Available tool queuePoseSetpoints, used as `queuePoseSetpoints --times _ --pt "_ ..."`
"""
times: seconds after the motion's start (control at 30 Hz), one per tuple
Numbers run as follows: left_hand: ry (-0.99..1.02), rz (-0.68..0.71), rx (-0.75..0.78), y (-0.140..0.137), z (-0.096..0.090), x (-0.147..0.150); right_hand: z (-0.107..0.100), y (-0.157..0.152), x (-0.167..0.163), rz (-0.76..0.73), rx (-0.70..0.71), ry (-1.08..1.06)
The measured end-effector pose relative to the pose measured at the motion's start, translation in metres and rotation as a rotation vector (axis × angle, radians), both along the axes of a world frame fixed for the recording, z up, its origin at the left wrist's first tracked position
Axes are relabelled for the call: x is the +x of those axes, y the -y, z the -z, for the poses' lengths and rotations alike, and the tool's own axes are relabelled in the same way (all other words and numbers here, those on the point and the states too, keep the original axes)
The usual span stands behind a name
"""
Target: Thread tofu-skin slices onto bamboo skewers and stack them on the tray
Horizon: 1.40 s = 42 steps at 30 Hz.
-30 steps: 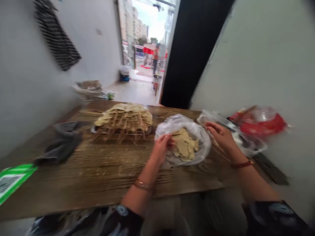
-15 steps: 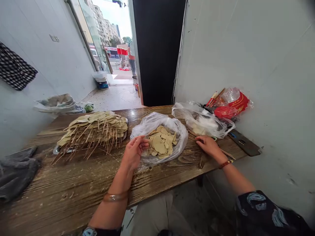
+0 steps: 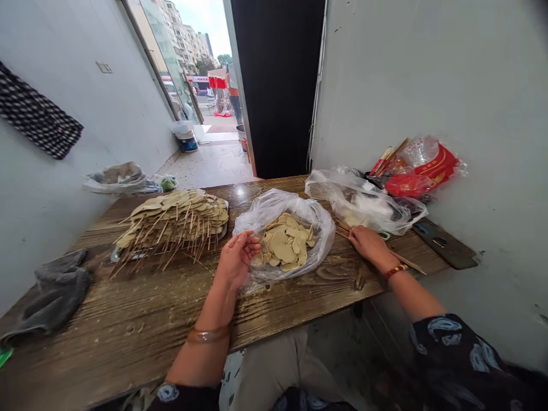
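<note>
My left hand (image 3: 240, 257) is raised at the left edge of a clear plastic bag (image 3: 323, 245), palm turned inward. Its fingers are loosely curled and I see nothing between them. In the bag lie thin tan slices (image 3: 285, 244). My right hand (image 3: 369, 245) rests on the table with its fingers closed on thin wooden skewers (image 3: 342, 228); the fingertips are partly hidden. To the left, a heaped pile of skewered slices (image 3: 180, 214) sits on a tray (image 3: 115, 254), sticks pointing toward me.
Another plastic bag (image 3: 363, 200) lies behind my right hand, beside red packaging (image 3: 428, 171). A phone (image 3: 445, 245) lies at the table's right end. A grey cloth (image 3: 60, 291) is on the left of the wooden table (image 3: 171, 319). A doorway stands beyond.
The whole view has shifted slightly, so the table's things sit a little further right. Both hands keep nearly the same places, the right one still at the skewers.
</note>
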<state>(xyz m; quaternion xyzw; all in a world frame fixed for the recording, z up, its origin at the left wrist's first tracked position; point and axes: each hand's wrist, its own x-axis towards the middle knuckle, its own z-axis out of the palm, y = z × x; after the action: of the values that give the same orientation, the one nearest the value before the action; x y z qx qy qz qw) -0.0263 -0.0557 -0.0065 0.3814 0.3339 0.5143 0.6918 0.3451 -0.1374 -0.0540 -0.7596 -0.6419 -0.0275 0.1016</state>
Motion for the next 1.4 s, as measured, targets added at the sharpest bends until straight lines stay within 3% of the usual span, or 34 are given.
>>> queuePoseSetpoints --times 0.3,0.47,0.57,0.67,0.77,0.87,1.0,1.2,1.3,1.4 --pt "-0.008 -0.021 0.012 0.002 0.003 0.000 -0.015 0.013 0.002 0.073 0.092 0.027" --pt "-0.155 -0.089 0.154 0.001 0.009 0.002 -0.020 0.030 -0.004 0.068 0.286 -0.037" --pt "-0.455 -0.196 0.381 0.001 0.014 0.006 -0.019 0.046 -0.021 0.075 0.413 -0.291" --pt "-0.827 -0.271 0.750 0.005 0.017 0.012 -0.018 0.062 -0.057 0.109 0.436 -0.731" --pt "-1.093 -0.238 1.038 0.011 0.017 0.020 -0.019 0.073 -0.104 0.106 0.323 -1.213" --pt "-1.287 -0.151 1.160 0.018 0.015 0.027 -0.018 0.075 -0.143 0.029 0.239 -1.441" --pt "-1.438 -0.129 1.193 0.023 0.014 0.033 -0.011 0.068 -0.167 -0.044 0.233 -1.440" --pt "-1.491 -0.151 1.259 0.030 0.009 0.038 0.002 0.062 -0.167 -0.088 0.296 -1.329" --pt "-1.472 -0.116 1.279 0.031 0.005 0.042 0.004 0.064 -0.164 -0.092 0.335 -1.291" --pt "-1.336 -0.057 1.165 0.029 0.001 0.045 0.003 0.066 -0.161 -0.119 0.374 -1.234"
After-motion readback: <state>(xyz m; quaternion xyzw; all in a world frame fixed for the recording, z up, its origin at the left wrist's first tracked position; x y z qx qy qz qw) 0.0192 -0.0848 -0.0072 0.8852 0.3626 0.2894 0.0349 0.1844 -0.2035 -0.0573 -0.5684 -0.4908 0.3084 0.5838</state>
